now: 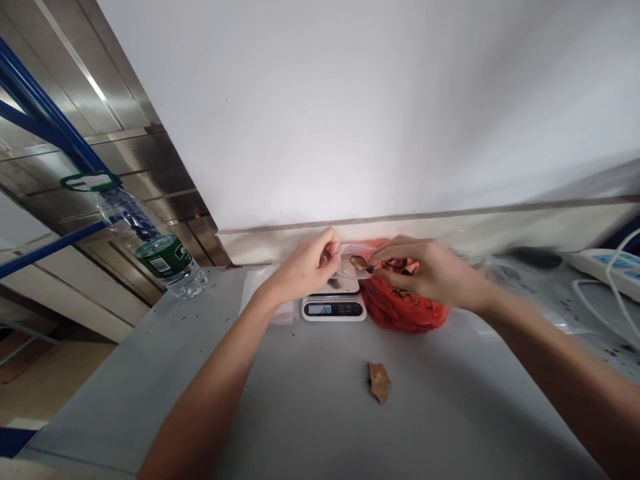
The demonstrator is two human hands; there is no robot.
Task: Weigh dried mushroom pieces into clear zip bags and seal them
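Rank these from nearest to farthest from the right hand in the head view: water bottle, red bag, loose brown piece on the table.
1. Red bag: just below the right hand in the picture.
2. Loose brown piece: lower down, on the bare front of the table.
3. Water bottle: far left.

Single head-worn view from close over the grey table point(310, 413), forward and down toward the white wall point(380, 113).

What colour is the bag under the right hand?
The crumpled plastic bag is red; head view.
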